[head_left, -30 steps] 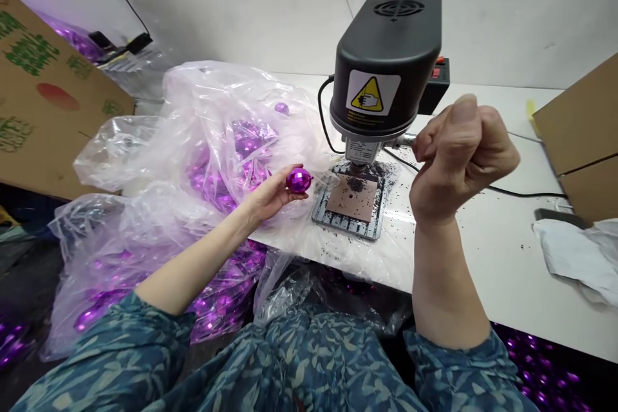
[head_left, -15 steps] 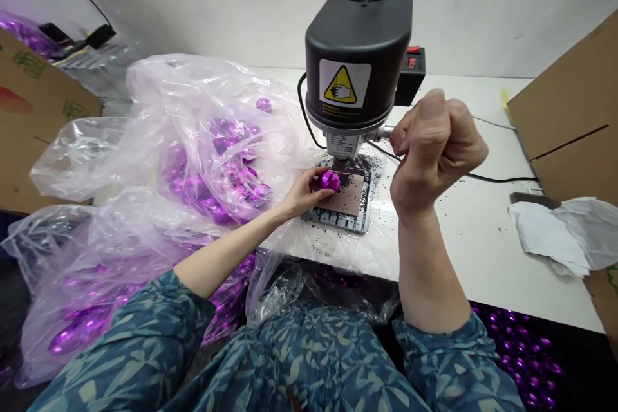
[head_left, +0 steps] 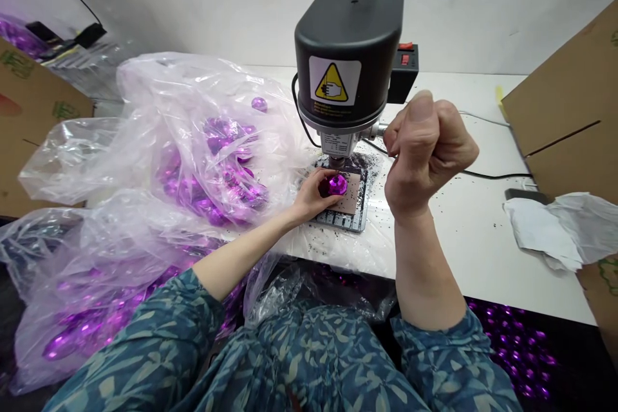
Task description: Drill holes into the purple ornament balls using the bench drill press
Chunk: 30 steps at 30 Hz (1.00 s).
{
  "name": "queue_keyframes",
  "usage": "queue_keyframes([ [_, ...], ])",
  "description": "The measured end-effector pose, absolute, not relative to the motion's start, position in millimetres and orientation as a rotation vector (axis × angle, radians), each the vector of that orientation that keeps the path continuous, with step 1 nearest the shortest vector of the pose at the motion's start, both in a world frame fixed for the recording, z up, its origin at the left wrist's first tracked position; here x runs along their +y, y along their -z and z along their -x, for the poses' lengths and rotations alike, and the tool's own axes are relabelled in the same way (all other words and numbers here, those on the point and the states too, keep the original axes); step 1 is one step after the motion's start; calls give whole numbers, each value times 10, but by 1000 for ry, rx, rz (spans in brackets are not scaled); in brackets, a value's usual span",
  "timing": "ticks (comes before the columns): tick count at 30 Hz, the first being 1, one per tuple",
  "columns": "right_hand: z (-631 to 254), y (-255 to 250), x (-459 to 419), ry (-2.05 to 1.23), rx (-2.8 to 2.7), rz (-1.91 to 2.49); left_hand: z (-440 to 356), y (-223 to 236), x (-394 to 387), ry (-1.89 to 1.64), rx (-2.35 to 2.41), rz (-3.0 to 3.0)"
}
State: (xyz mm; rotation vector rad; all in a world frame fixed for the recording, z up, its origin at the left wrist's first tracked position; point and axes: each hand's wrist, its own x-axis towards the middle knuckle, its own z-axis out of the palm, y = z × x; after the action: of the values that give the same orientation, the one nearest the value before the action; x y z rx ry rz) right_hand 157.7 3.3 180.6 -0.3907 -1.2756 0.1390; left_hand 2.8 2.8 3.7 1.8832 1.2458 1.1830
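Observation:
Between the thumb and fingers of my left hand is a shiny purple faceted ball, held just under the spindle of a black bench drill press. Below the ball lies a brown board on the machine's slotted metal base, strewn with dark crumbs. My right hand is raised beside the drill head, its fingers wrapped round the feed lever, most of which the fist hides.
Clear plastic bags with several purple balls spread over the left side. Cardboard boxes stand at both sides. A black switch box is behind the drill. White crumpled plastic lies at right. More purple balls sit below the table edge.
My left hand has moved the purple ball slightly right over the board and turned it. My right hand keeps its grip on the lever. The whole view has shifted a little.

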Motion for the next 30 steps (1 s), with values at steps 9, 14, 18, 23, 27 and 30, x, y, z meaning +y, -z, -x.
queue_keyframes([
  [9, -1532, -1552, 7, 18, -1228, 450, -51, -42, -7, -1201, 1196, -1755],
  [14, -1506, -1502, 74, 36, -1195, 213, -51, -31, -14, -1207, 1187, -1730],
  [18, -1540, -1446, 110, 93, -1241, 137, -61, 0, -30, -1215, 1192, -1672],
  [23, -1596, -1343, 118, 127, -1308, 146, -69, 49, -21, -1231, 1211, -1644],
  [27, -1592, -1337, 165, 182, -1289, 58, -72, 68, -12, -1242, 1207, -1633],
  [30, -1586, -1327, 201, 204, -1308, -15, -76, 78, -14, -1261, 1189, -1627],
])
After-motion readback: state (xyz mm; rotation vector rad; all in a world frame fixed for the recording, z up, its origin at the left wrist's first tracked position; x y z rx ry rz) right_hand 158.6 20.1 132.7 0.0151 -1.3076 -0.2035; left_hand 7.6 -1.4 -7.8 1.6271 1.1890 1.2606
